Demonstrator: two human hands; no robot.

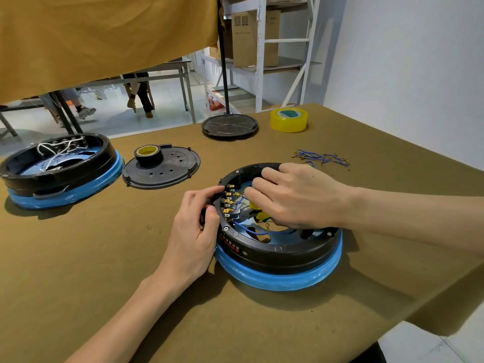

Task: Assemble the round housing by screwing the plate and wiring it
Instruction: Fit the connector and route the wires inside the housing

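Observation:
A round black housing [277,251] with a blue base ring sits in front of me on the olive cloth. A row of gold terminals [228,203] lines its inner left wall, with a blue wire [251,230] looping across the inside. My left hand [195,229] grips the housing's left rim from outside, fingers curled over the edge. My right hand [296,196] reaches into the housing from the right and holds a yellow-handled tool [255,211] whose black tip points at the terminals. A black perforated plate [167,171] lies to the left.
A second housing [57,163] with white wires stands at far left. A black tape roll [147,154] rests on the perforated plate. Another black disc [230,126], a yellow tape roll [289,119] and loose blue wires [320,157] lie at the back.

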